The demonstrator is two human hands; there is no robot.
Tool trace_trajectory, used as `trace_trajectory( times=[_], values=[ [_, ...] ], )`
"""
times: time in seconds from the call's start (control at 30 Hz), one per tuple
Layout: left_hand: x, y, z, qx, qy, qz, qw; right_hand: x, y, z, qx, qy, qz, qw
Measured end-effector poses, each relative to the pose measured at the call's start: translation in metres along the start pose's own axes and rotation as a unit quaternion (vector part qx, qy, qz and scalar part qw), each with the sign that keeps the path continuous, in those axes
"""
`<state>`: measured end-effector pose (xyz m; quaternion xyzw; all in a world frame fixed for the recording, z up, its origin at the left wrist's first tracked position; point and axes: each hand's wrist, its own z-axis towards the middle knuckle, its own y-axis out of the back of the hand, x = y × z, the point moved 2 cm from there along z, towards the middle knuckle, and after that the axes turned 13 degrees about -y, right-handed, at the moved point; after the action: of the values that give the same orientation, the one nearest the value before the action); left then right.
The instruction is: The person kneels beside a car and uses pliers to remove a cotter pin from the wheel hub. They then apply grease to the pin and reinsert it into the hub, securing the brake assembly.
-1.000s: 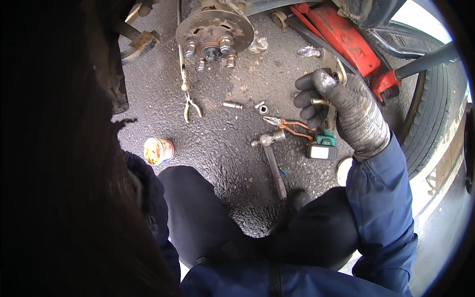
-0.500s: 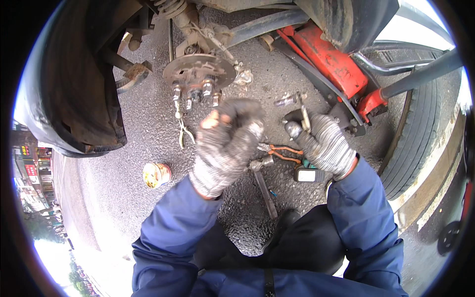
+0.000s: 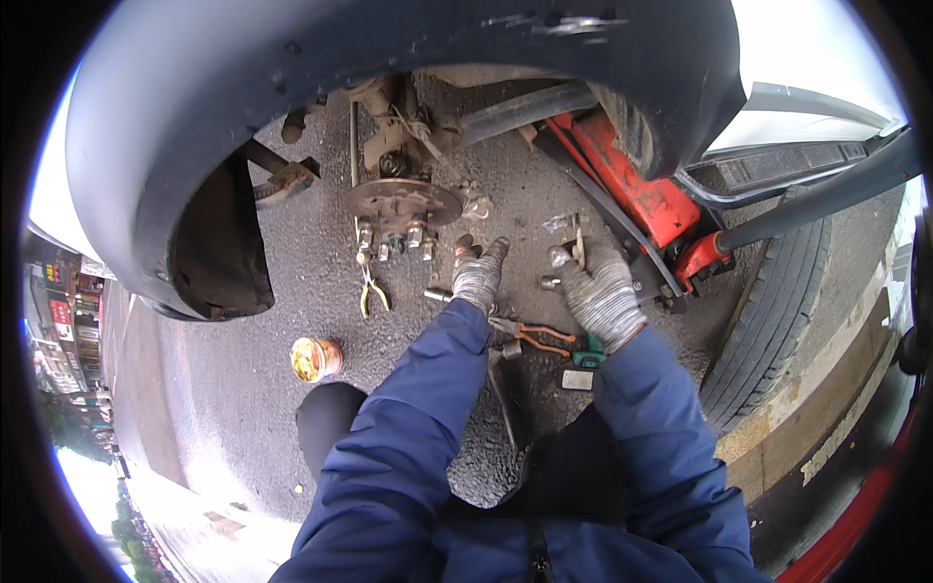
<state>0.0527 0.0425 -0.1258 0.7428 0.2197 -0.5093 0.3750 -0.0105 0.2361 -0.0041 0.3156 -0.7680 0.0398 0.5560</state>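
My left hand [image 3: 478, 276], in a striped grey glove with dark fingertips, reaches forward over the asphalt with fingers apart. Beside it is a shiny cylindrical socket [image 3: 437, 293]; I see no grip on it. My right hand [image 3: 601, 299], gloved alike, is closed round a metal piece with a round shiny end [image 3: 559, 257]; its remainder is hidden by the fingers. Ahead of my left hand is a rusty wheel hub disc [image 3: 400, 202] with metal fittings on its near side. Between my forearms lie orange-handled pliers [image 3: 544, 335] and a hammer [image 3: 509, 384].
Yellow-handled pliers [image 3: 372, 294] hang or lie below the disc. A tub of yellowish stuff [image 3: 317, 360] stands left. A green and black device [image 3: 583, 365] lies near my right wrist. A red jack [image 3: 637, 170] and a tyre [image 3: 768, 321] are right. The dark fender [image 3: 321, 68] arches overhead.
The view has shifted back, with more fender showing. My left hand has moved right and away from the disc, its fingers spreading. My right hand still holds the metal piece.
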Motion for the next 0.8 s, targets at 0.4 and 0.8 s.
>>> trace_trajectory(
  times=[0.4,0.8],
  values=[
    [-0.006,-0.019,0.066,-0.126,-0.019,0.086,0.988,-0.014,0.024,-0.013,-0.102,0.063,-0.144,0.982],
    [-0.063,-0.035,0.029,0.106,0.059,-0.459,0.880,0.010,0.032,-0.018,-0.068,0.060,0.058,0.994]
  ],
)
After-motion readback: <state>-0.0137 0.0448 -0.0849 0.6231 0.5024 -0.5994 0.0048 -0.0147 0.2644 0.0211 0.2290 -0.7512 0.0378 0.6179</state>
